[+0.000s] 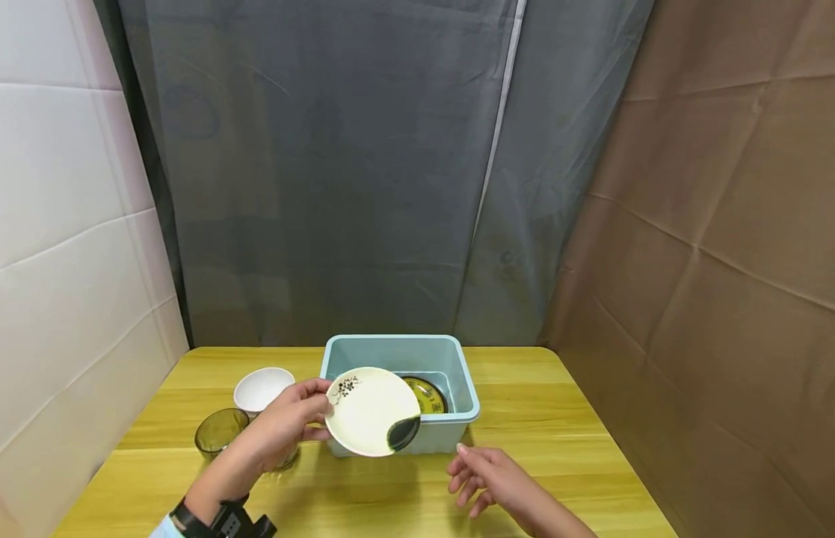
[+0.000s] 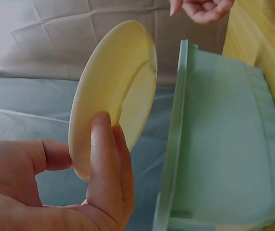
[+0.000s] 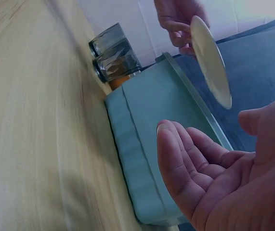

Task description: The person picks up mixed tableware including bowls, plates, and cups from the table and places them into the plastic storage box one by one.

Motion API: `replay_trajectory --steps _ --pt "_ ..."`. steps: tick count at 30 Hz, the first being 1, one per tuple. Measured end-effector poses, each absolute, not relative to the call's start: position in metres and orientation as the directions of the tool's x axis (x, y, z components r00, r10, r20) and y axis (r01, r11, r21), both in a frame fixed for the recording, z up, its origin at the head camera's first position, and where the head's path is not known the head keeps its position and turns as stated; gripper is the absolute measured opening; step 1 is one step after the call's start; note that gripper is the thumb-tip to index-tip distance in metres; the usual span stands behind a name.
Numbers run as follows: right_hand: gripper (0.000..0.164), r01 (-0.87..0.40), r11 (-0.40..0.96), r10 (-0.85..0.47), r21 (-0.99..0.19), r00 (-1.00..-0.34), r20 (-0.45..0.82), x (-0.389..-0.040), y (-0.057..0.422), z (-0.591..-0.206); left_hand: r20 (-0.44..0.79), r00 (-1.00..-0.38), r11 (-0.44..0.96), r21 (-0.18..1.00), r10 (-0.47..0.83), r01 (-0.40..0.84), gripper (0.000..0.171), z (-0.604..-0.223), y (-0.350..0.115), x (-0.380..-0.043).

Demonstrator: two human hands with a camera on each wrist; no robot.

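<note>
My left hand (image 1: 285, 422) pinches a cream plate (image 1: 366, 411) by its left edge, thumb on the upper face and fingers underneath. Dark blossoms and a dark green patch decorate the plate. It is held tilted above the front rim of a light blue plastic bin (image 1: 472, 407), and the left wrist view shows its plain underside. Inside the bin lies a round yellow-and-dark dish (image 1: 427, 396), partly hidden by the plate. My right hand (image 1: 491, 482) hovers at the bin's front right, fingers loosely bent, with nothing in it.
Left of the bin stand a white bowl (image 1: 262, 388) and a brown-tinted glass (image 1: 220, 431). Another glass, mostly hidden behind the left wrist in the head view, appears beside it in the right wrist view. The wooden table (image 1: 552, 418) is bordered by hanging cloths.
</note>
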State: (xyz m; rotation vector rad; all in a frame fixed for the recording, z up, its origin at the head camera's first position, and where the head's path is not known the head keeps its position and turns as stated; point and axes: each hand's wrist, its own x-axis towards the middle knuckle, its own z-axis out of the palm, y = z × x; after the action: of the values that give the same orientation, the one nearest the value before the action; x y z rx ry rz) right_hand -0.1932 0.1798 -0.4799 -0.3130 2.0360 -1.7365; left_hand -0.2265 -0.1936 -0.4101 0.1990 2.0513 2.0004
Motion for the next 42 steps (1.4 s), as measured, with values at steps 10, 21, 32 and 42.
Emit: replay_trajectory --steps 10,21,32,42 --pt "0.045 0.103 0.166 -0.465 -0.981 -0.869 -0.170 -0.191 0.180 -0.488 -0.091 -0.968 0.144 0.988 0.235 -0.058 0.053 -0.392 -0.199 -0.262" --pt "0.043 0.132 0.173 -0.471 -0.976 -0.859 -0.200 -0.187 0.179 -0.496 -0.106 -0.971 0.319 0.947 0.215 -0.033 0.038 -0.387 -0.181 -0.299" --pt "0.038 0.120 0.152 -0.485 -0.981 -0.856 -0.180 -0.185 0.179 -0.497 -0.180 -0.944 0.446 0.894 0.277 -0.039 0.032 -0.379 -0.161 -0.334" --pt "0.037 0.116 0.130 -0.513 -0.985 -0.842 -0.166 -0.186 0.180 -0.498 -0.186 -0.917 0.552 0.833 0.353 0.044 0.027 -0.389 -0.150 -0.352"
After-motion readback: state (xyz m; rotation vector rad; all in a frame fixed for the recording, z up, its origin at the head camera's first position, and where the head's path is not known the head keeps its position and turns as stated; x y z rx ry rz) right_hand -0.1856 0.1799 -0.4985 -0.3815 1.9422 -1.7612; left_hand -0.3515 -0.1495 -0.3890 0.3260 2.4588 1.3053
